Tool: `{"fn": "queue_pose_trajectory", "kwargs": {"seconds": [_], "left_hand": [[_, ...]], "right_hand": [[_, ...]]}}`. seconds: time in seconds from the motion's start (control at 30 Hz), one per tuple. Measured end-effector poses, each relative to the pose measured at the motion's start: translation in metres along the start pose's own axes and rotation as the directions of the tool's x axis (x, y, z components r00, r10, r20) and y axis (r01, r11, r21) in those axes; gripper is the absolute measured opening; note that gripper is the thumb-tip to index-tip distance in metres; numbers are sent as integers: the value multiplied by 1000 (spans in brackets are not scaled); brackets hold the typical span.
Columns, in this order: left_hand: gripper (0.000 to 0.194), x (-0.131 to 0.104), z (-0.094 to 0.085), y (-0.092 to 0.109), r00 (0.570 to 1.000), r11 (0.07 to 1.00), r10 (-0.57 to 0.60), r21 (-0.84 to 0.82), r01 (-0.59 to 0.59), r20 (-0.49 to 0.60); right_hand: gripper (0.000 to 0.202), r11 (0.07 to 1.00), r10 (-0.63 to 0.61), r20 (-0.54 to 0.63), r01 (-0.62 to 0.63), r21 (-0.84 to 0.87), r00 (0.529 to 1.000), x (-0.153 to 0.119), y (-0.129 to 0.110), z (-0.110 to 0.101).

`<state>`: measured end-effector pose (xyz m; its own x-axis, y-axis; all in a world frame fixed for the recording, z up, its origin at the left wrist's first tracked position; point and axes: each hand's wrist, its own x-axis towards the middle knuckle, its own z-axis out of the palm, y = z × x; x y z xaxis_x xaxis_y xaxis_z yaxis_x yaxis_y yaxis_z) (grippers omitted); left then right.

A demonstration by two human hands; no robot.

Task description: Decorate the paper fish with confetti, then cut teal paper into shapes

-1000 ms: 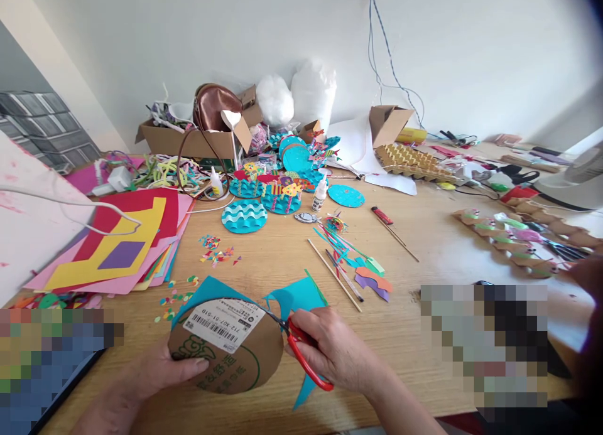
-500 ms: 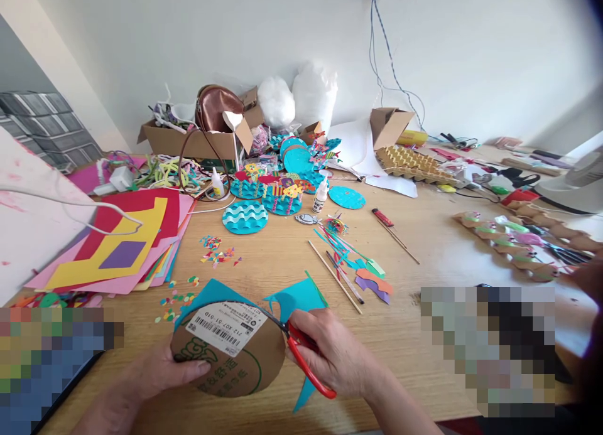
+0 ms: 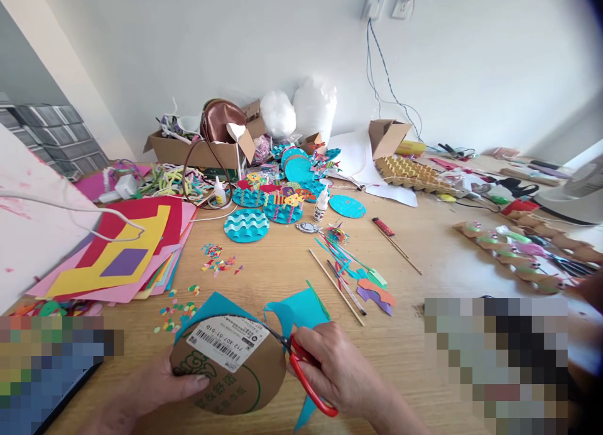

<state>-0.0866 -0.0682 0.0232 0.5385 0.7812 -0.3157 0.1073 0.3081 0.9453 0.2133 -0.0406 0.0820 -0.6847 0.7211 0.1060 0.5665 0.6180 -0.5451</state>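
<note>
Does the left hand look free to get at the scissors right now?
Probably not: the left hand has the cardboard disc in its grip, and the right hand holds the scissors by their handles.

one pair of red scissors point(image 3: 303, 383) in the fingers of the right hand point(image 3: 336, 366), one round brown card point(image 3: 245, 381) in the fingers of the left hand point(image 3: 162, 381), and far past all the fingers, two little bottles point(image 3: 321, 206), one shiny brown bag point(image 3: 225, 122), two puffy white bundles point(image 3: 279, 116)
</note>
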Motion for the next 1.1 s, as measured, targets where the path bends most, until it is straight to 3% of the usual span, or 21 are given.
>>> {"fn": "queue_pose_trajectory", "kwargs": {"seconds": [0.27,0.5,0.67,0.9,1.1], "left_hand": [[39,2,4,12,1000,1000,14,26,-13,-8],[31,1,0,4,1000,999,2,38,-2,10],[34,0,0,4,1000,999,11,33,-11,-12],[35,1,-1,3,999,998,22,61,-20,-32],[35,1,-1,6,999,998,7,55,-4,-46]], "right_hand": [[22,999,-18,58,15,48,998,2,-2,-10],[23,1000,-3,87,3,4,996,5,-5,-18],[21,998,-6,107,-2,67,994,8,-5,-18],[19,992,-39,71,30,124,997,7,-2,-14],[21,998,-60,43,59,21,997,4,1,-12]]}}
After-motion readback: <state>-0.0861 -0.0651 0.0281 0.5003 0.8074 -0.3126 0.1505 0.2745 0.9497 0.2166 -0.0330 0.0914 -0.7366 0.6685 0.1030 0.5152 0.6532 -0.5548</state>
